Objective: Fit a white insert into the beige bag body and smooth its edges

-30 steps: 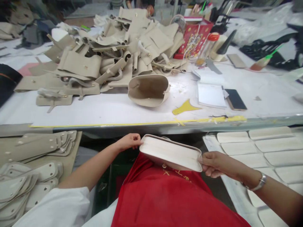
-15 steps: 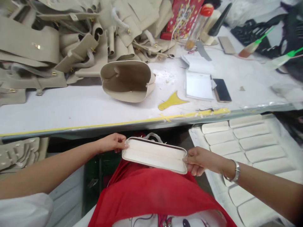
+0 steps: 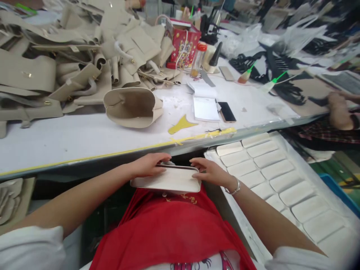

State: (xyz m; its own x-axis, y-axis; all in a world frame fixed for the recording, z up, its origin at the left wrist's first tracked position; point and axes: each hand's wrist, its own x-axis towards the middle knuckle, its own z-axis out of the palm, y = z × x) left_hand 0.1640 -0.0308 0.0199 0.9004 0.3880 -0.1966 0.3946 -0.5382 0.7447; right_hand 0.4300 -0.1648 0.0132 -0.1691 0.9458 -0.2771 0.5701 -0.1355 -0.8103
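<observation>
Both hands clamp the pale oblong panel [image 3: 165,179] over my lap, just below the bench [image 3: 84,138] front edge: left hand [image 3: 149,165] and right hand [image 3: 209,172] pressing its top corners. Uneven pressure could tip it off my red apron [image 3: 174,228].

One camera only, riding on the person's head, tipped forward and down. It sits close over the lap and the worktable's [image 3: 84,138] near edge, with the far bench stretching away ahead. No second view shares the scene.
</observation>
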